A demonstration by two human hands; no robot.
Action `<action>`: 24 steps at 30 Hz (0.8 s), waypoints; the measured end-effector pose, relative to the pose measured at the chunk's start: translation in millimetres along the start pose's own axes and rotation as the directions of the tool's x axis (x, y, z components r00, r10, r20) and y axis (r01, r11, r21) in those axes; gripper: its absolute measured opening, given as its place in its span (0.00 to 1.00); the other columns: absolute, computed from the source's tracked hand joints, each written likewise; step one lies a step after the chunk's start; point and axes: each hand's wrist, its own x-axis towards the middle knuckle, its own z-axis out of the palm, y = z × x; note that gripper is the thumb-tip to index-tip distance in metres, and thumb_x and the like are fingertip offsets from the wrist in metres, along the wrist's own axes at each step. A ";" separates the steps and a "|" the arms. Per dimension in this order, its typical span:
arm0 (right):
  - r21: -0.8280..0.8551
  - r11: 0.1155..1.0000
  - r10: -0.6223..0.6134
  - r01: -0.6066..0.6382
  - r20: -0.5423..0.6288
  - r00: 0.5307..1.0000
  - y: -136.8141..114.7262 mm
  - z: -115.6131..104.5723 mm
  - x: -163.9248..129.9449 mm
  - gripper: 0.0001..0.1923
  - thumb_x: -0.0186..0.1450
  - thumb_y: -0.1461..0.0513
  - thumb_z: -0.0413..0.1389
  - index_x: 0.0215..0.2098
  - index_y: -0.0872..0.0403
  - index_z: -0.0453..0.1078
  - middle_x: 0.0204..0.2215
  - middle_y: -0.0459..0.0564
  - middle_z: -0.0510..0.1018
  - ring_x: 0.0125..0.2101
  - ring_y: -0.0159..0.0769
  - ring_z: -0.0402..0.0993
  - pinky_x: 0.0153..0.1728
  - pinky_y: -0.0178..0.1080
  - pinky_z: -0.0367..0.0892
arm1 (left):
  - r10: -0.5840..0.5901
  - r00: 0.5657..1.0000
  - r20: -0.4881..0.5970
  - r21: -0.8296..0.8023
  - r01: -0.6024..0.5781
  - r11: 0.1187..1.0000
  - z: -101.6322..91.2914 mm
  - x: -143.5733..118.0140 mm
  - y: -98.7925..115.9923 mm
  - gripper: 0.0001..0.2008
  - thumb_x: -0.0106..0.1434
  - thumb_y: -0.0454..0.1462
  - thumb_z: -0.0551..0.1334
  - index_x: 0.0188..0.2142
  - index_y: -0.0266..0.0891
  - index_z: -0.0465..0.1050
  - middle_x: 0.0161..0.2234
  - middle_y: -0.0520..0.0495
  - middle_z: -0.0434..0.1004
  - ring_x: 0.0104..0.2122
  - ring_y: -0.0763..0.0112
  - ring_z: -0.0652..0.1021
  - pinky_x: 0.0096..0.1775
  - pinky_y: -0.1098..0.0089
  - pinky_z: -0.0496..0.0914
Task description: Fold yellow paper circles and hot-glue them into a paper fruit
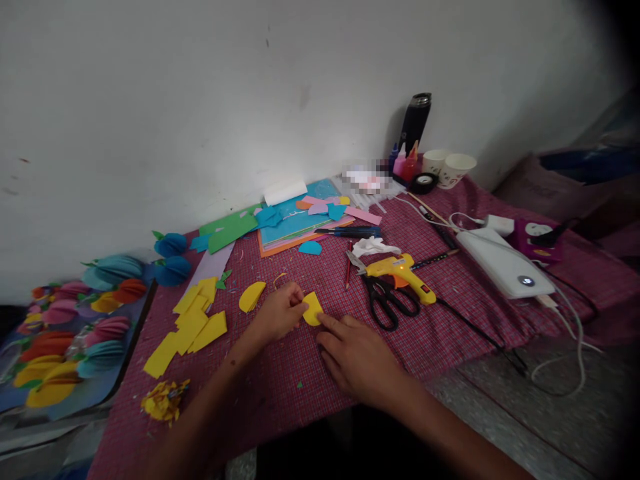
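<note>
The left hand point(283, 312) is holding its fingers curled, its thumb touching one yellow paper piece point(313, 307) between the hands; whether it is pinching, I cannot tell. The right hand point(359, 355) is resting loosely open, one fingertip touching that piece's right edge. One glue gun point(399, 269) is lying rightward over one pair of scissors point(378, 288); two cups point(457, 171) are standing farther back.

Left hand point(284, 310) curled, right hand point(357, 353) palm down, forearms point(440, 410) angled inward
</note>
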 end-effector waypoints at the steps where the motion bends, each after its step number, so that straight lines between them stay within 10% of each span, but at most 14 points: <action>1: -0.001 1.000 -0.001 0.001 0.004 1.000 0.0 -0.2 0.1 0.11 0.70 0.62 0.51 0.45 0.54 0.74 0.57 0.55 0.73 0.45 0.43 0.71 0.48 0.48 0.68 | -0.002 1.000 -0.005 0.009 0.002 1.000 0.0 -0.1 0.6 0.04 0.62 0.37 0.60 0.33 0.40 0.65 0.21 0.56 0.71 0.18 0.76 0.71 0.22 0.77 0.62; 24: 0.001 1.000 -0.016 0.016 -0.007 1.000 -0.4 1.2 0.3 0.13 0.71 0.63 0.49 0.46 0.55 0.75 0.57 0.57 0.74 0.46 0.44 0.72 0.48 0.49 0.67 | 0.053 0.999 0.001 0.036 -0.053 0.998 3.5 2.1 0.4 0.04 0.62 0.35 0.59 0.35 0.40 0.72 0.23 0.53 0.72 0.21 0.73 0.71 0.23 0.75 0.61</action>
